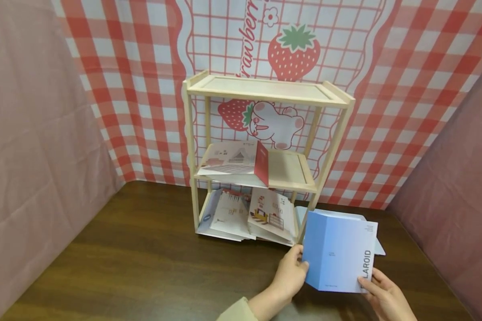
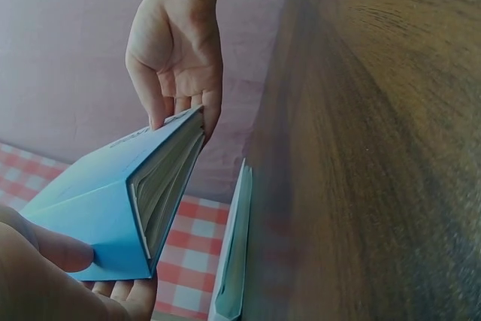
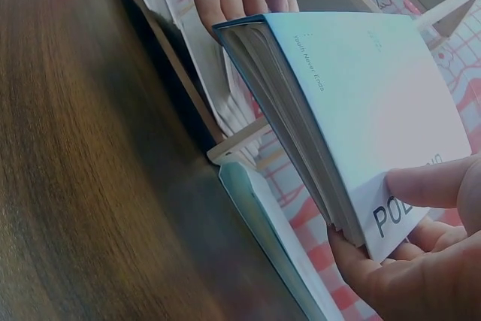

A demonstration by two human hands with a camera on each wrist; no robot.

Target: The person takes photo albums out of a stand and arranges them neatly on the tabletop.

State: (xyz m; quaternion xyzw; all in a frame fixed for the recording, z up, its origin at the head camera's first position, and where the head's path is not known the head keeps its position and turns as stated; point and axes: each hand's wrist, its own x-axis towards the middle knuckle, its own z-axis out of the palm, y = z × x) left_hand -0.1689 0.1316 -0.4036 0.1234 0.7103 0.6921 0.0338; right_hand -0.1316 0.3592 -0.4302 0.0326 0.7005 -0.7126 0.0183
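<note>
A blue photo album [image 1: 345,256] with "POLAROID" lettering on its pale cover is held up by both hands, above the table to the right of the small shelf. My left hand [image 1: 291,274] pinches the darker blue spine edge, its thumb on the cover and its fingers beneath. At the opposite edge my right hand [image 1: 387,296] grips the album, thumb over the lettering. The pages [image 3: 293,133] show along one side in the right wrist view. Behind and below it rests a pale blue-green book [image 3: 263,216], mostly hidden by the album in the head view.
The wooden shelf [image 1: 265,101] stands against a red checked strawberry cloth [image 1: 152,67]. On its middle tier lies a booklet with a red edge [image 1: 233,158]. Several open booklets [image 1: 273,214] overlap on the bottom tier. Pink cloth [image 1: 36,133] hangs at both sides of the brown table [image 1: 144,267].
</note>
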